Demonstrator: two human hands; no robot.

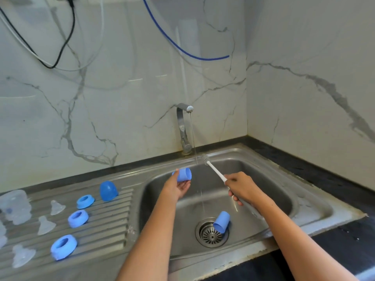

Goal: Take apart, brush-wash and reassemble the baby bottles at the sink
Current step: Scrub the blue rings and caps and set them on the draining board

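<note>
Nearest, a blue cap (221, 222) lies tipped on its side at the sink (304, 209) drain. Farther in, my right hand (242, 188) is wrapped round the white brush (216, 171) handle, bristles up by the tap's (183, 126) thin stream. My left hand (178, 185) pinches another blue cap (184, 174) between thumb and fingertips, left of the stream.

Three caps are blue: one held (184, 174), one by the drain (221, 222), one on the drainboard (108, 191). Three rings (78, 218) are lighter blue. Teats (45, 225) and bottles (16, 205) are clear. The brush (215, 171) is white. The sink (304, 199) is grey steel, the wall (121, 88) white marble with grey veins, and the table (334, 179) black. One hose (172, 40) is blue, one cable (67, 39) black.
</note>
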